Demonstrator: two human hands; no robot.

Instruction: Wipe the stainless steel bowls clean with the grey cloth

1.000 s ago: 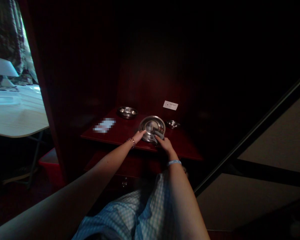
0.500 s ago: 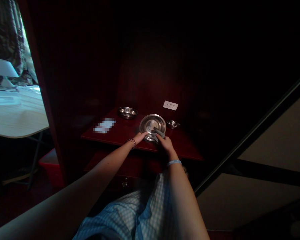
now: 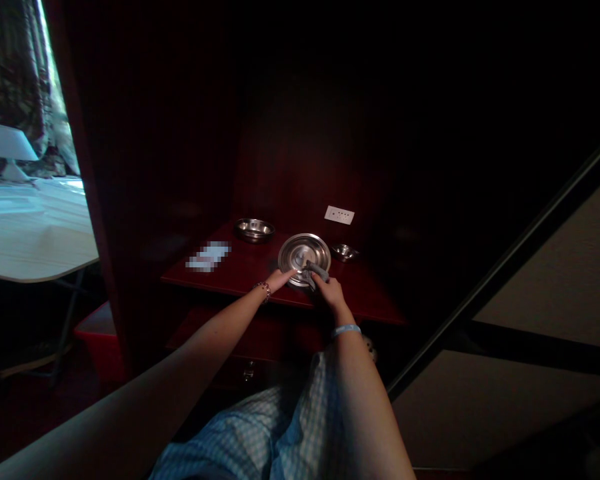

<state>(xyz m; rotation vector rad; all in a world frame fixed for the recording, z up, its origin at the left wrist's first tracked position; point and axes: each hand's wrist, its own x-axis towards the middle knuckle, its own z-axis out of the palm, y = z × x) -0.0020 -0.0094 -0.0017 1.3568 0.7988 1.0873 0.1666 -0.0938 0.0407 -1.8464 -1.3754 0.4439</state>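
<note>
Since half a second ago the shelf and everything on it sit slightly lower in view, and against a second ago the thumb of the left hand reaches a little further over the metal plate. The bowls have kept their places on the shelf.

Take the plate as the middle of the clock, noon pointing away from the person. It is over the front part of the dark red shelf, its inner face tipped toward the person; whether its lower edge touches the wood I cannot tell. The left hand grips the rim at about 8 o'clock, thumb on the inner face, the other fingers mostly hidden. The right hand, between 4 and 5, is closed around a grey cloth, which lies against the plate's inner face.

A wider bowl stands at 10 o'clock and a small bowl just beside the plate at 3. A pixelated flat item lies at 9, and a white socket is on the wall between 1 and 2. Farther off, between 9 and 10, a lamp stands on a pale table.
</note>
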